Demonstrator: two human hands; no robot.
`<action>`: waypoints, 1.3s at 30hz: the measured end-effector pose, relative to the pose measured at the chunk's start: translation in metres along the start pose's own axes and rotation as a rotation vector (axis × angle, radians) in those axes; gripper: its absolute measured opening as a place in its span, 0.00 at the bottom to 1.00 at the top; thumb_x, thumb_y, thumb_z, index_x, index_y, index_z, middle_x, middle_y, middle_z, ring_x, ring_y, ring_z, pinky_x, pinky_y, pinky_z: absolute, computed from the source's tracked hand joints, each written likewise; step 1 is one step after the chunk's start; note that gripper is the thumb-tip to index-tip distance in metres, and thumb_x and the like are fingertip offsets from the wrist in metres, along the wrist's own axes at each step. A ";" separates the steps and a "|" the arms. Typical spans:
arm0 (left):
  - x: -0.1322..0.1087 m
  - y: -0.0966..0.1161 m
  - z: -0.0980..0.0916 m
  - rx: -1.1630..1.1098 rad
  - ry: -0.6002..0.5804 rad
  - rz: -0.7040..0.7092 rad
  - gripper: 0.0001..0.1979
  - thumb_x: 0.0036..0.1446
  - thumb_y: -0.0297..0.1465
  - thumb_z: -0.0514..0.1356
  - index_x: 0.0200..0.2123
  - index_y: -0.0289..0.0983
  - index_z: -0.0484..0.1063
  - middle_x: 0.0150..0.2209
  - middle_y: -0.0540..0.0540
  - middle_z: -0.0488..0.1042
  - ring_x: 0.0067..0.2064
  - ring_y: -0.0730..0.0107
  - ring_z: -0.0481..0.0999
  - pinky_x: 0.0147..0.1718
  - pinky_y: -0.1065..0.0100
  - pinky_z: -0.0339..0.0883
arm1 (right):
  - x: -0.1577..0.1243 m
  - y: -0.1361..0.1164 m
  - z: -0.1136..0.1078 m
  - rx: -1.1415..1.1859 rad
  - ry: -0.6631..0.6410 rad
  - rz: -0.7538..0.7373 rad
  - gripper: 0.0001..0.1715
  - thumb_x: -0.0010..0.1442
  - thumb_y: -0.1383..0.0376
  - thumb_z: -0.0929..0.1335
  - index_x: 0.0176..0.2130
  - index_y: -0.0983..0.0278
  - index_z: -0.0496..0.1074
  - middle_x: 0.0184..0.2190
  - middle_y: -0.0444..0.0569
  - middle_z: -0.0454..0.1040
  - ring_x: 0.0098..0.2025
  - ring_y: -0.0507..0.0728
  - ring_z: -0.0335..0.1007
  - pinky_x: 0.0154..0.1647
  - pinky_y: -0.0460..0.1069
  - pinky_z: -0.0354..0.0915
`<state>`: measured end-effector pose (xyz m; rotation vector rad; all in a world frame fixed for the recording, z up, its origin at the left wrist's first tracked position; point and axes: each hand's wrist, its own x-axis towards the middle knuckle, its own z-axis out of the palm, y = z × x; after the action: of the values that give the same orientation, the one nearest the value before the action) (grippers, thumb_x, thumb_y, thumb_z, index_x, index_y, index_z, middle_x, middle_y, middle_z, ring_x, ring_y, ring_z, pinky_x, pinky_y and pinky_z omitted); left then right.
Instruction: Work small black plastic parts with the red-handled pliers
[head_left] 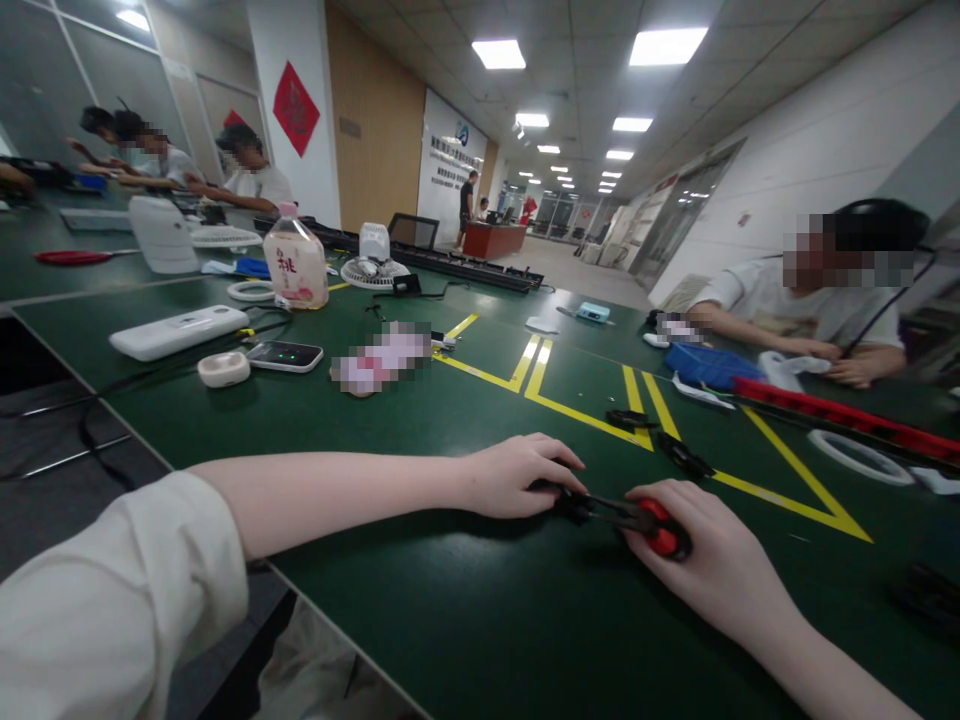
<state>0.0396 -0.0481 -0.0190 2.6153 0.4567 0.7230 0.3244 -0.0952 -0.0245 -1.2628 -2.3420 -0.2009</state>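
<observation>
My right hand [709, 545] is wrapped round the red and black handles of a pair of pliers [626, 513], whose metal jaws point left. Under the curled fingers of my left hand [525, 475] is a small black part [571, 503], its far end at the jaws of the pliers. The fingers partly hide this part, so its full shape does not show. Beyond my hands, two similar black parts lie on the green table [450, 600]: one small piece [630, 419] and a longer one [684, 455], both by the yellow tape lines.
To the left lie a phone [285, 356], a white power bank [178, 332] with a cable, a round case [223, 369] and a pink-capped bottle [296, 262]. A small fan [375, 262] stands behind. At the right are a red strip [847, 415], a white ring [860, 457] and a seated person [810, 300].
</observation>
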 end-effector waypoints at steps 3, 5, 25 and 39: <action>0.000 -0.001 0.000 -0.092 -0.019 0.027 0.16 0.61 0.22 0.55 0.50 0.31 0.75 0.60 0.36 0.68 0.62 0.59 0.66 0.62 0.62 0.60 | -0.001 0.001 0.000 0.005 -0.011 -0.001 0.15 0.57 0.53 0.69 0.43 0.56 0.72 0.38 0.50 0.77 0.40 0.64 0.75 0.38 0.59 0.71; 0.000 0.000 -0.001 -0.129 -0.049 0.018 0.15 0.61 0.22 0.55 0.49 0.31 0.75 0.60 0.37 0.68 0.61 0.60 0.68 0.62 0.62 0.61 | -0.001 0.000 0.000 0.006 -0.014 -0.002 0.15 0.57 0.54 0.69 0.43 0.56 0.72 0.38 0.50 0.77 0.40 0.64 0.75 0.38 0.59 0.71; 0.002 -0.002 -0.002 -0.029 -0.105 0.026 0.11 0.65 0.36 0.60 0.47 0.38 0.75 0.57 0.44 0.72 0.64 0.63 0.66 0.69 0.53 0.44 | 0.005 -0.002 0.000 0.031 -0.019 -0.064 0.14 0.57 0.55 0.69 0.42 0.56 0.72 0.37 0.51 0.77 0.38 0.66 0.74 0.36 0.61 0.70; 0.001 -0.002 -0.003 0.061 -0.090 0.131 0.16 0.65 0.24 0.52 0.48 0.36 0.77 0.61 0.40 0.67 0.64 0.57 0.64 0.65 0.52 0.55 | 0.001 -0.001 0.001 0.018 -0.034 -0.072 0.16 0.58 0.55 0.68 0.44 0.59 0.71 0.39 0.53 0.77 0.40 0.66 0.73 0.37 0.62 0.69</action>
<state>0.0382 -0.0457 -0.0171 2.7427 0.2873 0.6385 0.3222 -0.0948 -0.0249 -1.1836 -2.4147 -0.1819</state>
